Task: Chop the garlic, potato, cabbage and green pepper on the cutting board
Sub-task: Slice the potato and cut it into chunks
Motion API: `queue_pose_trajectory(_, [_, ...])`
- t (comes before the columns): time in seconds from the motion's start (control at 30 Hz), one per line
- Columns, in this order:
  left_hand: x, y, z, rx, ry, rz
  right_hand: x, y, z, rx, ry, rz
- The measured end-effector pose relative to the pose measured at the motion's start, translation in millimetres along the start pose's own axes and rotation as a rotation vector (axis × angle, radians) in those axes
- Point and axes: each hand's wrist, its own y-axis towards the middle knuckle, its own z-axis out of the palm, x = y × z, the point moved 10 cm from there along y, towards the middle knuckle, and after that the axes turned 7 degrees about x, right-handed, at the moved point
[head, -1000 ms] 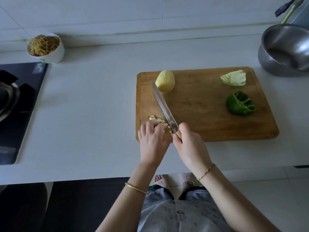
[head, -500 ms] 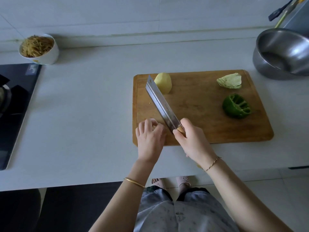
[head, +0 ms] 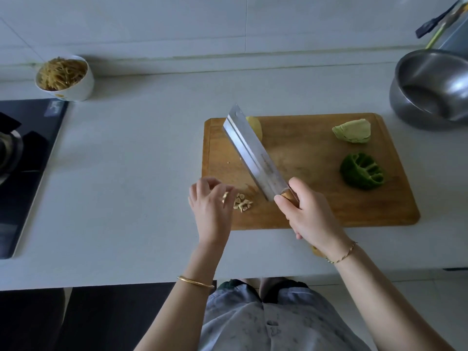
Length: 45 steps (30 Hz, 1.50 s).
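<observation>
A wooden cutting board (head: 316, 198) lies on the white counter. My right hand (head: 307, 214) grips the handle of a cleaver (head: 253, 153), whose broad blade is tilted up and points to the board's far left corner. The blade hides most of the yellow peeled potato (head: 256, 125). A small pile of chopped garlic (head: 242, 202) sits at the board's near left. My left hand (head: 211, 206) hovers just left of the pile with loosely curled fingers, a bit of garlic at its fingertips. A cabbage wedge (head: 353, 131) and a green pepper half (head: 361, 171) lie at the board's right.
A steel bowl (head: 430, 87) stands at the far right, with utensils (head: 438, 20) behind it. A white cup of noodles (head: 64, 77) is at the far left by the wall. A black stove (head: 22, 160) fills the left edge.
The cleaver has lifted off the garlic and its blade has tilted flatter. My left hand has drawn back to the left, uncovering the chopped garlic pile.
</observation>
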Motion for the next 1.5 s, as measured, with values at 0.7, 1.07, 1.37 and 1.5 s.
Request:
queue_pose_trajectory(0.7, [-32, 111, 64, 0.359, 0.299, -0.339, -23, 79, -77, -0.044, 0.090, 0.026])
queue_pose_trajectory(1.07, [-21, 117, 75, 0.451, 0.093, -0.252, -38, 70, -74, -0.050, 0.145, 0.107])
queue_pose_trajectory(1.37, [-27, 100, 85, 0.545, -0.039, -0.155, -22, 68, -79, -0.010, 0.004, 0.116])
queue_pose_trajectory(1.5, [-25, 98, 83, 0.505, -0.090, -0.207, -17, 71, -68, 0.043, -0.054, 0.106])
